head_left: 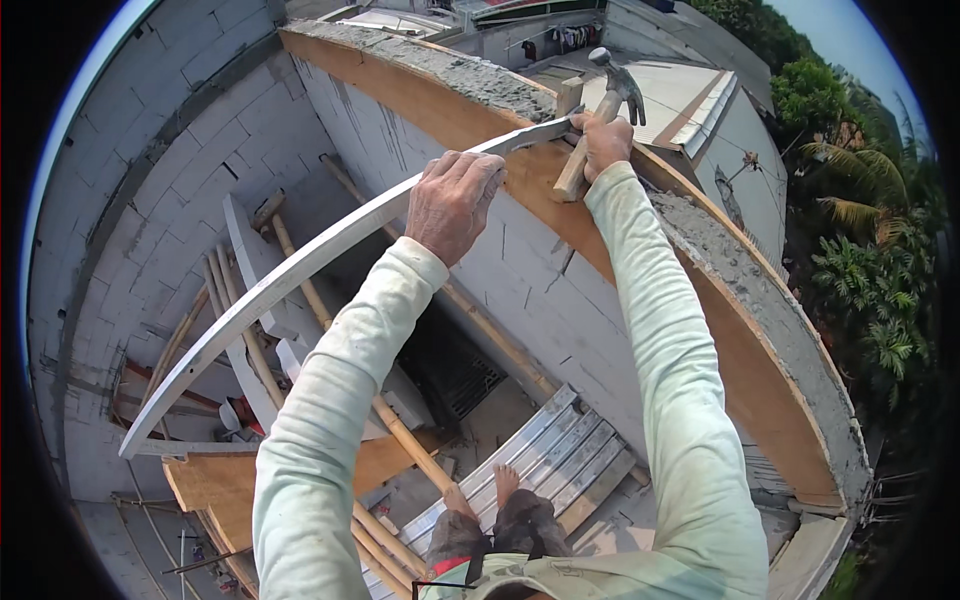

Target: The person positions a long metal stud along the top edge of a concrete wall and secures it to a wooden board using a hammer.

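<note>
In the head view, the left hand (455, 205) is clamped over a long pale strip (330, 237) from above, its fingers bent together, with the strip passing under them and showing on both sides of the fist. The longer part slopes down to the lower left, its end standing out well apart from the fingers; the shorter part runs up to the right, over the edge of a brown board (420, 92), and ends just beside the right hand (606, 145). That hand is closed around the handle of a hammer (606, 104), whose metal head and claw rise above the fingers while the butt of the handle sticks out below them. Whether the right thumb also touches the strip's end is hard to tell, as the fingers and handle crowd that spot. A small wood block (569, 96) stands close by, at the board's edge. The board runs along the top of a block wall (480, 245), with rough grey concrete (470, 75) behind it. Below the arms, bare feet (507, 483) rest on grey planks (540, 460), near a bamboo pole (410, 445)
</note>
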Available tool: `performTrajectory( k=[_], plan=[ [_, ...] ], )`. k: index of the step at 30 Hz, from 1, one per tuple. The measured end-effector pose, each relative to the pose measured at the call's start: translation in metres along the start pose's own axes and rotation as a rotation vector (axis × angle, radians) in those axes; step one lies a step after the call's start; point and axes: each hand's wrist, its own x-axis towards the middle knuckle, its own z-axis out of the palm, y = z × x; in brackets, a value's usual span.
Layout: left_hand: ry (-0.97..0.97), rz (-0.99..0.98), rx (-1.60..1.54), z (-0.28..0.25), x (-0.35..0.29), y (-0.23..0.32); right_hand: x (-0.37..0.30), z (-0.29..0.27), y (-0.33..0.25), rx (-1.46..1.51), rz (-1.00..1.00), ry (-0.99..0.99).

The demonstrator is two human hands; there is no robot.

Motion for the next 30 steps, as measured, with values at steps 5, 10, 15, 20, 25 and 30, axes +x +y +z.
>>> performTrajectory(
  k=[5, 10, 15, 20, 25, 30],
  plan=[
    [-0.07, -0.049, -0.049, 0.05, 0.05, 0.0, 0.023, -0.015, 0.018, 0.042, -0.021, -0.037],
    [-0.079, -0.09, -0.046, 0.079, 0.087, -0.007, 0.031, -0.014, 0.026, 0.012, -0.032, -0.029],
    [-0.143, -0.015, -0.085, 0.096, 0.092, -0.021, -0.004, -0.006, 0.004, -0.066, 0.074, -0.032],
    [-0.189, 0.042, -0.07, 0.117, 0.095, -0.024, -0.001, -0.012, 0.0, -0.101, 0.137, -0.063],
    [-0.208, 0.121, -0.005, 0.127, 0.095, -0.029, 0.009, -0.006, 0.01, -0.042, 0.038, 0.031],
    [-0.208, 0.244, 0.105, 0.126, 0.09, -0.031, 0.012, -0.005, 0.019, 0.09, 0.063, -0.031]
  ],
)
